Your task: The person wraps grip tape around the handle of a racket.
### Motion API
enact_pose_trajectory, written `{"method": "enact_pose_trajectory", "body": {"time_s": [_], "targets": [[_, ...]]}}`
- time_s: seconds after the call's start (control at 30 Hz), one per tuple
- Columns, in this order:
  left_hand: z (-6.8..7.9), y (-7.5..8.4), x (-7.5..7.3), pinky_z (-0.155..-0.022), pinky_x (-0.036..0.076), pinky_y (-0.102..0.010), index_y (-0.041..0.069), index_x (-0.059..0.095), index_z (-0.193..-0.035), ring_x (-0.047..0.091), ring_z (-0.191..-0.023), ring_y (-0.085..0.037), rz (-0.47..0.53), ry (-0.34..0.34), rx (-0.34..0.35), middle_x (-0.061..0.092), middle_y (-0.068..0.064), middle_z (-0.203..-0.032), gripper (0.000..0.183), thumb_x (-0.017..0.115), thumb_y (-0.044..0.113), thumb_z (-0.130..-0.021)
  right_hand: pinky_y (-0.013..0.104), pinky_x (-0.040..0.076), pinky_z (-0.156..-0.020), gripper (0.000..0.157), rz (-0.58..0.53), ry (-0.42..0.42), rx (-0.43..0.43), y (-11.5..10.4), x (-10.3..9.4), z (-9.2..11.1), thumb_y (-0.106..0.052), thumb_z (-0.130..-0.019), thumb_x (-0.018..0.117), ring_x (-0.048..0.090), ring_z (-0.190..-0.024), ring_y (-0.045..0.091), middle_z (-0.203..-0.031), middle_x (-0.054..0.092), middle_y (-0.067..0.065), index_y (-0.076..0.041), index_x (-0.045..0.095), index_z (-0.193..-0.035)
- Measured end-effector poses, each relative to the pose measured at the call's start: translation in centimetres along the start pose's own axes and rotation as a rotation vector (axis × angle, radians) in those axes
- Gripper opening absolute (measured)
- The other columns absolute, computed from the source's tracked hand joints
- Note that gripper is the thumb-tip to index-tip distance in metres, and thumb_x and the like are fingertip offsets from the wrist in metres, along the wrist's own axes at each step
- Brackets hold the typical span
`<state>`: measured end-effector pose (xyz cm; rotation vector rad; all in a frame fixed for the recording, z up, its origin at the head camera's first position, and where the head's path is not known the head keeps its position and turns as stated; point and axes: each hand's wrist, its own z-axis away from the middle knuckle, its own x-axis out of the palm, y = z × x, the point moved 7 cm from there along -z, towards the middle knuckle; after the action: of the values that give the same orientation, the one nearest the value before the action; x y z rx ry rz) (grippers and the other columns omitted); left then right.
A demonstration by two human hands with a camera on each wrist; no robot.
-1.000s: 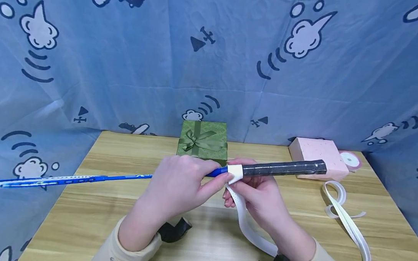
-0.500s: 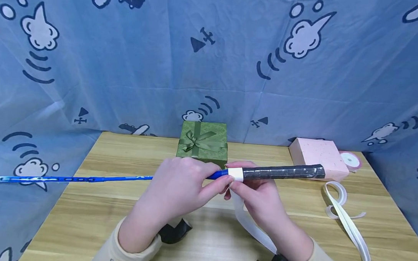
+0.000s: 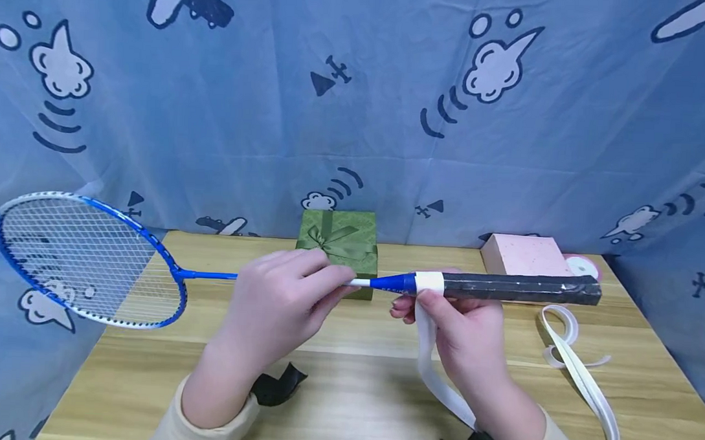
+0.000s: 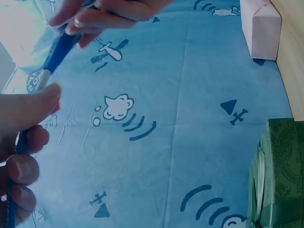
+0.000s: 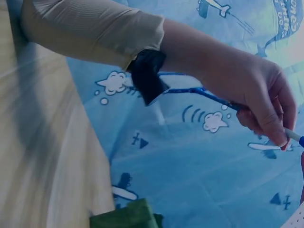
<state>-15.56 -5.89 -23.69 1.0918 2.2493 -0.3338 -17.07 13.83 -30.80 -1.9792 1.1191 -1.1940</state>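
A blue and white badminton racket (image 3: 392,283) is held level above the table, its strung head to the left. My left hand (image 3: 282,302) grips the slim shaft; in the left wrist view its fingertips (image 4: 23,168) curl round it. My right hand (image 3: 468,327) holds the racket near the top of the black handle (image 3: 519,288), its thumb pressing on a white grip tape (image 3: 429,283) wound round there. The tape's loose length hangs down past my right wrist. Some of the right fingers are hidden behind the handle.
Behind the hands stands a green gift box (image 3: 358,227) with a bow. At the back right are a pink box (image 3: 529,255) and a ribbon spool (image 3: 581,265). White strip (image 3: 586,377) lies curled on the right of the wooden table (image 3: 346,401). A patterned blue cloth (image 3: 379,117) hangs behind.
My left hand has slid left from the blue cone onto the shaft. The racket has shifted right and turned, so its strung face now shows. My right hand moved right with the tape.
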Motion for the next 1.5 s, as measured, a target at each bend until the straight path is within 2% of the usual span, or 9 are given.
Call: {"method": "enact_pose_trajectory", "body": {"time_s": [0.07,0.2,0.37,0.6,0.73,0.9,1.13,1.3,1.5], "targets": [[0.1,0.1,-0.4,-0.047,0.034,-0.025,0.018,0.079,-0.093,0.048,-0.053,-0.013,-0.001,0.060,0.046,0.063,0.005,-0.074,0.003,0.077,0.017,-0.093,0.037,0.064,-0.068,0.024,0.001,0.007,-0.007,-0.4,0.0,0.2,0.017,-0.097,0.052,0.078,-0.073,0.026,-0.083,0.077,0.018,0.001,0.069,-0.099],[0.8,0.6,-1.2,-0.047,0.032,-0.024,0.016,0.080,-0.099,0.051,-0.056,-0.015,0.020,0.177,0.135,0.066,0.001,-0.078,0.024,0.062,0.000,-0.098,0.035,0.062,-0.061,0.022,0.072,0.043,0.028,-0.5,0.0,0.5,0.015,-0.099,0.052,0.076,-0.065,0.025,-0.076,0.076,0.016,0.000,0.069,-0.097],[2.0,1.3,-1.7,-0.048,0.035,-0.021,0.012,0.080,-0.106,0.058,-0.060,-0.017,0.025,0.249,0.224,0.069,-0.004,-0.083,0.034,0.053,-0.007,-0.098,0.034,0.062,-0.060,0.019,0.100,0.058,0.087,-0.2,-0.1,0.6,0.011,-0.101,0.052,0.074,-0.062,0.022,-0.075,0.074,0.014,0.001,0.069,-0.102],[2.6,0.7,-2.6,-0.051,0.048,-0.034,0.012,0.080,-0.097,0.062,-0.062,-0.022,-0.079,0.373,0.192,0.070,-0.006,-0.082,0.031,0.056,-0.008,-0.094,0.031,0.056,-0.058,0.021,-0.006,0.068,0.043,-0.5,-0.7,0.3,0.008,-0.103,0.048,0.077,-0.075,0.029,-0.091,0.078,0.021,-0.002,0.065,-0.098],[3.1,0.0,-3.7,-0.054,0.043,-0.041,0.014,0.080,-0.090,0.059,-0.062,-0.026,-0.097,0.510,0.182,0.068,-0.007,-0.077,0.035,0.057,-0.012,-0.090,0.031,0.056,-0.058,0.022,-0.017,0.073,0.010,-0.9,-1.1,0.2,0.007,-0.105,0.045,0.077,-0.075,0.028,-0.091,0.077,0.022,0.004,0.067,-0.103],[3.7,-0.5,-4.5,-0.060,0.036,-0.042,0.015,0.079,-0.082,0.055,-0.061,-0.029,-0.092,0.632,0.200,0.065,-0.008,-0.070,0.029,0.064,-0.008,-0.090,0.031,0.056,-0.057,0.019,0.041,0.106,0.015,-1.3,-1.3,0.2,0.003,-0.105,0.050,0.076,-0.070,0.027,-0.085,0.077,0.020,-0.001,0.066,-0.096],[3.5,-1.3,-4.9,-0.062,0.033,-0.041,0.014,0.081,-0.080,0.050,-0.059,-0.031,-0.058,0.675,0.185,0.064,-0.011,-0.069,0.033,0.062,-0.013,-0.086,0.032,0.059,-0.058,0.018,0.087,0.155,0.028,-1.8,-1.7,0.4,-0.001,-0.105,0.053,0.076,-0.066,0.025,-0.080,0.076,0.018,-0.001,0.068,-0.095],[3.4,-2.2,-5.0,-0.062,0.031,-0.041,0.013,0.082,-0.083,0.051,-0.060,-0.033,-0.039,0.659,0.170,0.065,-0.011,-0.070,0.029,0.063,-0.009,-0.088,0.034,0.062,-0.064,0.017,0.159,0.087,0.069,-2.0,-1.6,0.4,0.004,-0.104,0.053,0.074,-0.065,0.021,-0.076,0.075,0.014,0.001,0.069,-0.098],[3.6,-2.8,-4.9,-0.061,0.031,-0.041,0.013,0.083,-0.085,0.052,-0.060,-0.033,-0.026,0.629,0.170,0.067,-0.009,-0.072,0.023,0.067,-0.002,-0.092,0.034,0.062,-0.069,0.016,0.261,0.045,0.048,-2.3,-1.5,0.4,0.004,-0.103,0.056,0.074,-0.068,0.020,-0.078,0.076,0.012,0.001,0.071,-0.099]]}}
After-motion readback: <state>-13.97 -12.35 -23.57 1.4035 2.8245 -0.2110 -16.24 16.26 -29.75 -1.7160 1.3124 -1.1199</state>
